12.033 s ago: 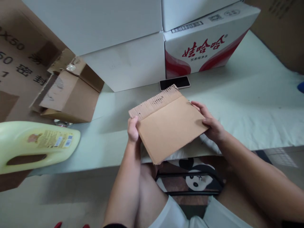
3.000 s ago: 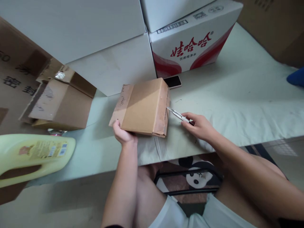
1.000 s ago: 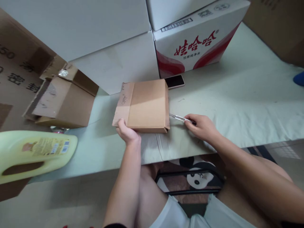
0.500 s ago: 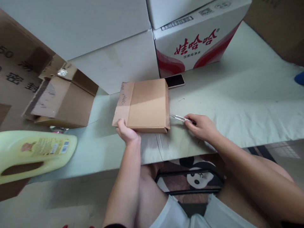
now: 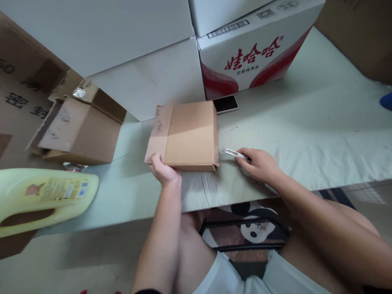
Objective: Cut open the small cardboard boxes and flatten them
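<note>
A flat brown cardboard box [image 5: 191, 136] rests on the pale green cloth, a strip of printed tape running down its left part. My left hand [image 5: 164, 170] grips the box at its near left corner, thumb on top and the other fingers hidden beneath. In my right hand [image 5: 259, 162] is a slim utility knife [image 5: 233, 152], held closed between thumb and fingers. The knife's tip points left, just short of the box's right side. Behind the box's far right corner lies a phone [image 5: 227, 104] with a dark screen.
White cartons [image 5: 153, 77] and a red-and-white carton [image 5: 248, 61] stand along the back. At left are an opened cardboard box [image 5: 96, 132] and a yellow-green plastic bottle [image 5: 70, 183]. Something blue [image 5: 386, 101] shows at the right edge. The green cloth [image 5: 306, 143] ends close to my legs.
My right hand and the knife have shifted very slightly, with the knife's tip a little farther right. The box and my left hand stay in place.
</note>
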Demonstrator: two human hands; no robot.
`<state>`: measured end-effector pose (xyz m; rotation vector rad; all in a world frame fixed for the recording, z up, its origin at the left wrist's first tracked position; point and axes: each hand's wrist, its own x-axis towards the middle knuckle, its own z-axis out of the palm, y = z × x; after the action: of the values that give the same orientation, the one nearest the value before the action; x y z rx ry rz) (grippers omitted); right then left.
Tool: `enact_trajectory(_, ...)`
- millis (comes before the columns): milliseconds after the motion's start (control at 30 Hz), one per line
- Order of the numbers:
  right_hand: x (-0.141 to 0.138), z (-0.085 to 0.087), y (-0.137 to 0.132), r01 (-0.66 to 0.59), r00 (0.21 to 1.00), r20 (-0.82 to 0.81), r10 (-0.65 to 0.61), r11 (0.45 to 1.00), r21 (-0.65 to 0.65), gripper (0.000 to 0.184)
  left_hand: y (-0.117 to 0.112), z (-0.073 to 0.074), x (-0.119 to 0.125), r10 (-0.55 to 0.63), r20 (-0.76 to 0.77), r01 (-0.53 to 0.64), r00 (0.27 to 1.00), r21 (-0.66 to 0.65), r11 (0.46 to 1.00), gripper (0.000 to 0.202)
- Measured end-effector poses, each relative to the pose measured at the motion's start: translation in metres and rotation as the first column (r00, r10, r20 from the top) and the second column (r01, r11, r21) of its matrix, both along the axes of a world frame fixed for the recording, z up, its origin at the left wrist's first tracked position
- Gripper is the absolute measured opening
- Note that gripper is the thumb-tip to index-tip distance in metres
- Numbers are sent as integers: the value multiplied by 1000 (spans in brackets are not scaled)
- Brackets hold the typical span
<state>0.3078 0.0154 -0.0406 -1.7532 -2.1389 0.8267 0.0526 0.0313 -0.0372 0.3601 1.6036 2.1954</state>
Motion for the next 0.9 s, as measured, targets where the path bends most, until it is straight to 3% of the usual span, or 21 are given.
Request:
enact_trajectory(467, -6, -2, -3, -11, 993, 121, 4, 998, 54, 27, 1, -4, 1, -55, -32, 55, 998, -11, 998, 22)
enact_trajectory(700, -11, -10, -6, -9, 983, 185, -5, 997, 76, 27, 0, -4, 5, -142, -9, 142, 990, 27, 990, 20)
enact_trajectory(900, -13, -9, -6, -1, 982, 188, -13, 997, 75, 25, -1, -4, 9, -123, 6, 123, 992, 38, 992, 19)
